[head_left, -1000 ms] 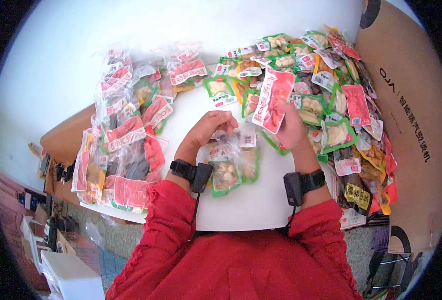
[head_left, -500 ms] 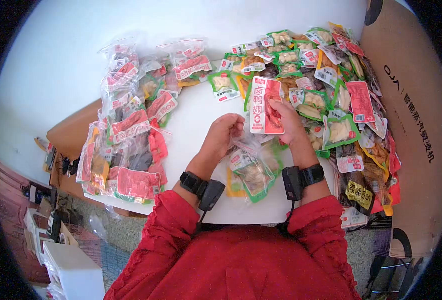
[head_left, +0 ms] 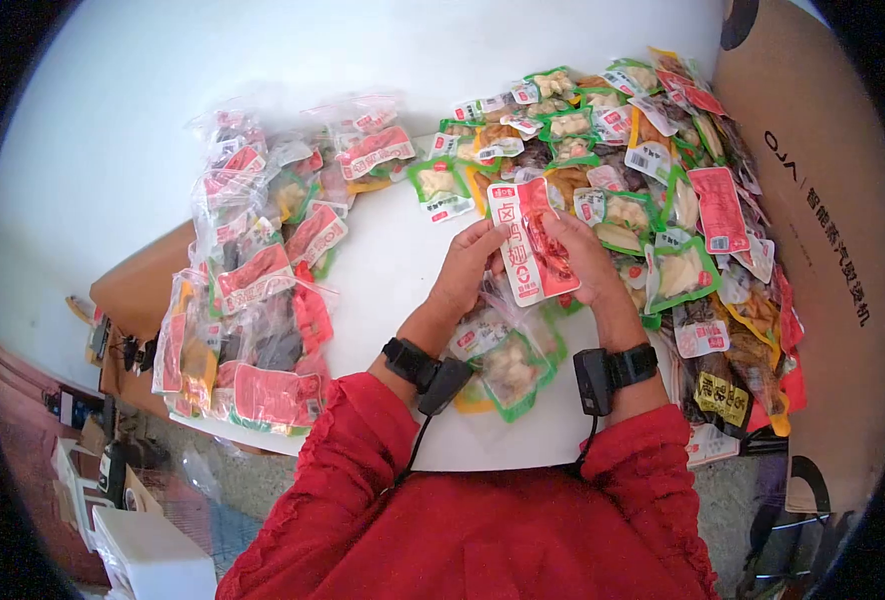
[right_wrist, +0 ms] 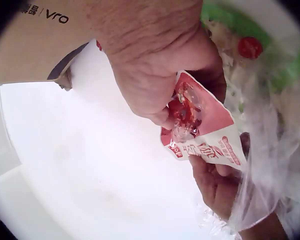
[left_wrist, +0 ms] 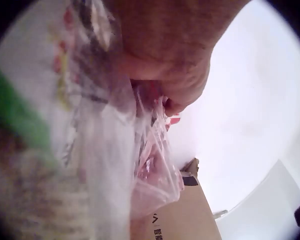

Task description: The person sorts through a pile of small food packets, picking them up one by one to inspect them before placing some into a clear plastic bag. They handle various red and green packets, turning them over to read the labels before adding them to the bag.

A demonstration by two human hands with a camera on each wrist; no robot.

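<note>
A flat red-and-white food packet point(head_left: 525, 245) with a clear window is held up over the table in front of the body. My right hand point(head_left: 588, 262) pinches its right side, thumb across the printed face. At the packet's left edge is my left hand point(head_left: 463, 272), its thumb on the white strip. From that same hand hangs a clear plastic bag point(left_wrist: 157, 180), gripped near its top. Inside the bag, green-edged food packets point(head_left: 511, 375) show in the head view. The right wrist view shows the packet point(right_wrist: 210, 122) bent between both hands, beside the bag point(right_wrist: 262, 185).
Filled clear bags point(head_left: 253, 275) are piled on the left of the white table point(head_left: 388, 225). A large heap of loose food packets point(head_left: 628, 210) covers the right side, against a tall cardboard box point(head_left: 823, 260). Another filled bag point(head_left: 373, 150) lies at the back.
The red-and-white packet has come down and nearer the body in my right hand. My left hand has moved right with the bag and now meets the packet's left edge.
</note>
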